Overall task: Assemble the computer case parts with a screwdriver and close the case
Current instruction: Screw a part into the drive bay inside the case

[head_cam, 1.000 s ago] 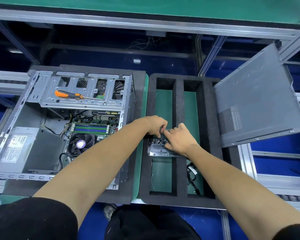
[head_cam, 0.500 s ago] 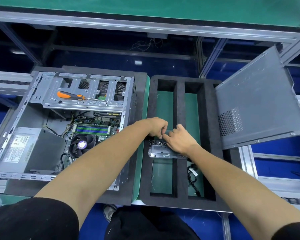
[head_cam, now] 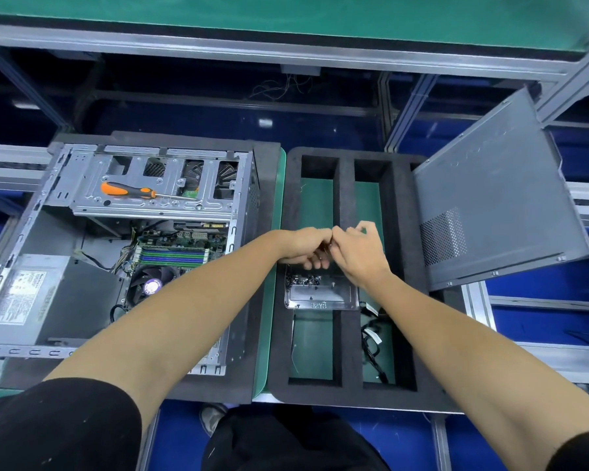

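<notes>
Both hands meet above clear screw tray [head_cam: 321, 294]; left hand [head_cam: 307, 244] and right hand [head_cam: 357, 253] pinch something small, likely screws; screwdriver [head_cam: 133, 191] idle, far left; next: carry screws to open case [head_cam: 116, 253].

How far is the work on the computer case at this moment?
Early stage. The case lies open with its inside showing. Both hands, left hand and right hand, meet above the clear screw tray; what they pinch is too small to tell. The screwdriver lies unused on the drive cage. The side panel is off, so screwing and closing remain.
</notes>
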{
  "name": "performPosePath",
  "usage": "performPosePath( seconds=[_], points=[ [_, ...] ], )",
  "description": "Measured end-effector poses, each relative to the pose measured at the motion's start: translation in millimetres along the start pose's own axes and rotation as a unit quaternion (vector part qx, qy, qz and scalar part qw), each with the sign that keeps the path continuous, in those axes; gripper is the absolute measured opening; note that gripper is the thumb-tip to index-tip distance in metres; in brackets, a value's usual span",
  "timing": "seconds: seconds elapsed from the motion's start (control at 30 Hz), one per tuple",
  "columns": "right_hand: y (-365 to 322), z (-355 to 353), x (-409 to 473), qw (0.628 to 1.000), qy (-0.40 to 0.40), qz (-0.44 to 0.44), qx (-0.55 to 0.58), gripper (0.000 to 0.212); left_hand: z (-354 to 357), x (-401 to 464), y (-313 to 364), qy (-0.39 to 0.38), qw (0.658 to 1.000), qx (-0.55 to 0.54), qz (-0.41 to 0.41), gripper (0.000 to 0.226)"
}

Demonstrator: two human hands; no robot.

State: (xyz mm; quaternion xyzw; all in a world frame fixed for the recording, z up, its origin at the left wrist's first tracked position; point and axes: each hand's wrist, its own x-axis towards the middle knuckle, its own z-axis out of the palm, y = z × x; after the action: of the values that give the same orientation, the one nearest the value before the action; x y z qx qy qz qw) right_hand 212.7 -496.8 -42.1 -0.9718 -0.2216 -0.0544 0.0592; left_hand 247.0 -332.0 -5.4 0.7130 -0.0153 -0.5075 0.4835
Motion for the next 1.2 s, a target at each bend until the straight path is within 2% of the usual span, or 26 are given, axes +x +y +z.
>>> performPosePath(
  seconds=[0.13, 0.27, 0.37, 0.47, 0.5, 0.57, 0.7, 0.9, 1.03, 1.2],
  points=[
    [3, -4, 9, 0.998, -0.025, 0.012, 0.063, 0.022, 1, 2, -2, 0.009, 0.994, -0.102, 0.027, 0.036],
    [6, -5, 4, 0.983, -0.009, -0.004, 0.185, 0.009, 4, 10, -12, 0.069, 0.991, -0.111, 0.015, 0.041],
    [12, -1, -5, 0.977, -0.037, 0.005, 0.209, 0.010, 5, 17, -18, 0.110, 0.994, -0.001, 0.016, 0.031],
    [23, 8, -19, 0.977, -0.168, -0.051, 0.123, 0.017, 2, 22, -28, 0.150, 0.958, 0.238, 0.050, 0.013],
    [26, 13, -24, 0.972, -0.200, -0.082, 0.089, 0.018, 2, 21, -31, 0.147, 0.943, 0.295, 0.051, 0.013],
    [26, 19, -33, 0.966, -0.221, -0.120, 0.059, 0.020, 2, 19, -36, 0.130, 0.924, 0.358, 0.038, 0.026],
    [20, 18, -36, 0.967, -0.219, -0.109, 0.071, 0.024, 3, 22, -39, 0.124, 0.906, 0.404, 0.032, 0.029],
    [15, 18, -33, 0.970, -0.210, -0.095, 0.079, 0.017, 5, 20, -39, 0.127, 0.881, 0.453, 0.041, 0.022],
    [14, 20, -33, 0.971, -0.208, -0.081, 0.084, 0.006, 10, 18, -39, 0.124, 0.880, 0.457, 0.047, 0.017],
    [16, 21, -32, 0.971, -0.215, -0.073, 0.074, 0.007, 8, 15, -36, 0.111, 0.887, 0.445, 0.051, 0.018]
  ],
)
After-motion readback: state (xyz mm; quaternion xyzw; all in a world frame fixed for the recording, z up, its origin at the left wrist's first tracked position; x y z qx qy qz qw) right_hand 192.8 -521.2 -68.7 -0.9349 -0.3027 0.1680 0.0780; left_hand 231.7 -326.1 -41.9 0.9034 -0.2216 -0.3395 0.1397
